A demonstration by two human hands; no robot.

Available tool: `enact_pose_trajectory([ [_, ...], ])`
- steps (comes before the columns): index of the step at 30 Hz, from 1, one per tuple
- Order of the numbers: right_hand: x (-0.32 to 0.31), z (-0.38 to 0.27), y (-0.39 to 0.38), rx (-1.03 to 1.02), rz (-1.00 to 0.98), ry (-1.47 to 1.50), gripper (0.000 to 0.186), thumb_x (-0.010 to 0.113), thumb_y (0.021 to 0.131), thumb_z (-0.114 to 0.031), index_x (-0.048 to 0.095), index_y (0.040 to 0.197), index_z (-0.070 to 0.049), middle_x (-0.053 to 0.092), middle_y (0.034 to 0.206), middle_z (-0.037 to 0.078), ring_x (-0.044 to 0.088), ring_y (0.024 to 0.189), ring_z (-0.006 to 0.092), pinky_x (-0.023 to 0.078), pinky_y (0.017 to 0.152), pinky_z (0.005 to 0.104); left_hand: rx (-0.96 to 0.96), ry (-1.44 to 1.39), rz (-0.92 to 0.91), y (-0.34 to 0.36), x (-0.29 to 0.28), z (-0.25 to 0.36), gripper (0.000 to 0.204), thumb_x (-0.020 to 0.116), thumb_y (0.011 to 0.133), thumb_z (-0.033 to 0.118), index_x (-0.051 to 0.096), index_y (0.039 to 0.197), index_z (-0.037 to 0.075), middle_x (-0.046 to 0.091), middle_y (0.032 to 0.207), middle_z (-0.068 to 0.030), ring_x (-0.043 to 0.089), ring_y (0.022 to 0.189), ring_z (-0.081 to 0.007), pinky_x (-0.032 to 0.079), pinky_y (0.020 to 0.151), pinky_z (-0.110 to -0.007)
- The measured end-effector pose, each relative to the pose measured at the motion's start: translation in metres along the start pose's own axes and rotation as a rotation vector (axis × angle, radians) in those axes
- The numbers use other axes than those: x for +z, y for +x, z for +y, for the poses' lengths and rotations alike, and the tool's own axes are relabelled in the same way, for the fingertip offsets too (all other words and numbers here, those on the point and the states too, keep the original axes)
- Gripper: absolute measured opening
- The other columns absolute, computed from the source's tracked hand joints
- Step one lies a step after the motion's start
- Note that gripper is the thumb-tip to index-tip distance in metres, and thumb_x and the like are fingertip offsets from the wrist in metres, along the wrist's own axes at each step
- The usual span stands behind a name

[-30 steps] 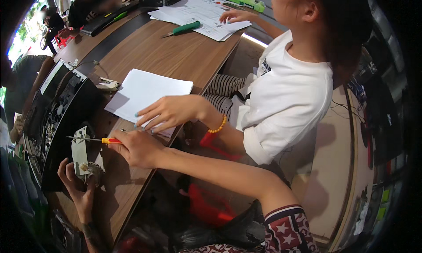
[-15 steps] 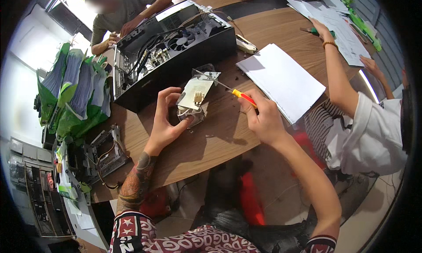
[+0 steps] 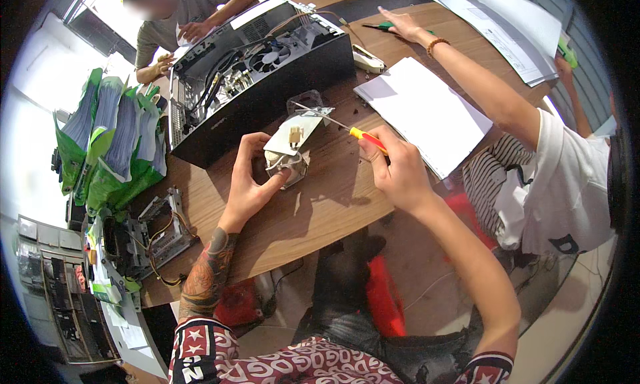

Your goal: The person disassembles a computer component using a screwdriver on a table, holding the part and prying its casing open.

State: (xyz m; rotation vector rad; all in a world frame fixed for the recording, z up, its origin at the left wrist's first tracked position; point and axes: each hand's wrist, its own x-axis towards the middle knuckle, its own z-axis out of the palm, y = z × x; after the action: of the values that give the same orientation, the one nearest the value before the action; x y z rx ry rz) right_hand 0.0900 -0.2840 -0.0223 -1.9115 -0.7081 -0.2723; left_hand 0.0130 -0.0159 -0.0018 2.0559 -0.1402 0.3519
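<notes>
My left hand [image 3: 252, 177] is closed around a small assembly with a flat pale plate [image 3: 288, 136], a cream connector and a clear, rounded lower part. The plate slants away from me above the wooden table. My right hand [image 3: 402, 171] grips a screwdriver [image 3: 371, 141] by its yellow and red handle. Its thin metal shaft reaches left, and the tip lies over the plate's far end, beside a clear plastic piece [image 3: 304, 101]. Whether the tip touches a screw is too small to tell.
An opened black computer case [image 3: 267, 94] with a fan stands just beyond my hands. White paper [image 3: 427, 114] lies to the right. A metal drive bracket [image 3: 160, 234] and green-wrapped paper stacks [image 3: 117, 131] sit left. At right a co-worker's arm [image 3: 480, 77] reaches over a green-handled tool [image 3: 383, 27].
The pale plate has tilted slightly and shifted left, and the screwdriver has moved a little with it. The co-worker's hand and the green-handled tool have moved left; their other hand lifts papers.
</notes>
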Motion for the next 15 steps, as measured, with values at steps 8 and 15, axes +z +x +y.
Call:
enact_pose_trajectory([
  [8, 0.0019, -0.0004, -0.0005, -0.020, 0.033, -0.028, 0.023, 0.057, 0.103, -0.026, 0.060, 0.103, -0.004, 0.065, 0.077, 0.020, 0.065, 0.068, 0.0396, 0.049, 0.059, 0.0451, 0.014, 0.058, 0.015, -0.0005, -0.0029, -0.0037, 0.058, 0.078, 0.074, 0.011, 0.048, 0.123, 0.003, 0.058, 0.110, -0.0082, 0.057, 0.106, -0.0180, 0.044, 0.098, -0.033],
  [15, 0.0045, -0.0004, -0.0004, 0.005, 0.042, -0.024, 0.024, 0.059, 0.101, -0.029, 0.061, 0.100, -0.005, 0.066, 0.073, 0.021, 0.066, 0.069, 0.0436, 0.049, 0.058, 0.0510, 0.019, 0.071, 0.024, -0.0019, -0.0030, -0.0031, 0.058, 0.078, 0.075, 0.011, 0.048, 0.123, 0.004, 0.057, 0.111, -0.0071, 0.056, 0.106, -0.0177, 0.043, 0.098, -0.033],
])
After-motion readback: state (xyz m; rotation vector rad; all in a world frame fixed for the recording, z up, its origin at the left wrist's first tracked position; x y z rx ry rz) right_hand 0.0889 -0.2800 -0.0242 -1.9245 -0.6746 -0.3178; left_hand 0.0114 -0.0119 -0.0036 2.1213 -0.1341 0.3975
